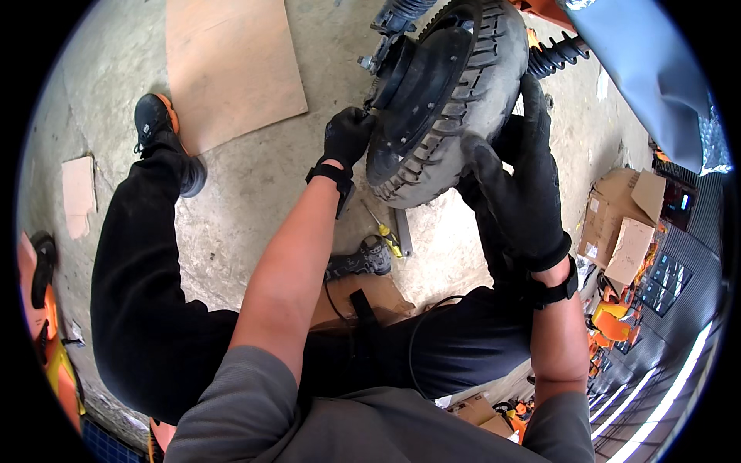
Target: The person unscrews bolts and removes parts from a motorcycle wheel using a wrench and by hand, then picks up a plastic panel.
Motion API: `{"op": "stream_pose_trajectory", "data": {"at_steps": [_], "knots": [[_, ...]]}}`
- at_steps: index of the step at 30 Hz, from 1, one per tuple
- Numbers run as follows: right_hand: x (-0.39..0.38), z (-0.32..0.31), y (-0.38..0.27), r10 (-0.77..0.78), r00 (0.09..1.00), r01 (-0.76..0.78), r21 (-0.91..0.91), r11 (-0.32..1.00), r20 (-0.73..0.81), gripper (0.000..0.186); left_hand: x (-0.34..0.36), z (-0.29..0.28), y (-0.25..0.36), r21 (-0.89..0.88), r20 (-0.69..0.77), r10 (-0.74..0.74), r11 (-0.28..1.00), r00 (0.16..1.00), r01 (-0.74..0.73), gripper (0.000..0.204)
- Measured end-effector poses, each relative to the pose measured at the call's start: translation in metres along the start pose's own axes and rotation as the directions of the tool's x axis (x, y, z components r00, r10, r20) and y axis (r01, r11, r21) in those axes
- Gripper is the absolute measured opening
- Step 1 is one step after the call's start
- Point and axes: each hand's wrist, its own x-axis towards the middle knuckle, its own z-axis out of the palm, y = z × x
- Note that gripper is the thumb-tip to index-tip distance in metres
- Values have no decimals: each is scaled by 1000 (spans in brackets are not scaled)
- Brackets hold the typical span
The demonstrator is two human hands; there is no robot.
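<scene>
A wheel with a worn, treaded grey-black tyre (494,85) stands tilted in front of me, with a black hub (428,92) on its left face. My left hand (347,137), in a black glove, is closed at the hub's lower left edge; whatever its fingers pinch is hidden. My right hand (526,193), gloved too, has its thumb and fingers stretched apart against the tyre's right side. Below the wheel lie a yellow-handled screwdriver (390,241), a grey metal bar (404,231) and a dark power drill (375,255).
A coil-spring shock absorber (559,55) and a blue-grey panel (641,69) flank the wheel on the right. Flat cardboard (235,73) covers the floor at the upper left. Opened cardboard boxes (617,220) stand on the right. More cardboard (370,297) lies between my legs.
</scene>
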Motion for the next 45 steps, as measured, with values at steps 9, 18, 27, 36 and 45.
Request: {"op": "stream_pose_trajectory", "data": {"at_steps": [9,18,27,36,45], "knots": [[-1,1,5,-37,999,36,61,997,14,81,8,-9,-18,-671,279,-157,674,947,309,30],[-7,-12,11,-88,995,65,-329,942,-56,83,8,4,-9,341,-41,225,919,974,-198,24],[-122,-208,-50,130,903,-34,233,972,-409,39,44,-79,-129,466,536,252,707,806,-531,27],[-432,-217,121,537,528,-608,149,780,-658,22,0,-100,-64,474,493,-220,879,841,-48,19],[-655,52,298,985,-143,-306,942,-140,100,20,-48,-107,2,560,391,-290,828,873,24,18]]}}
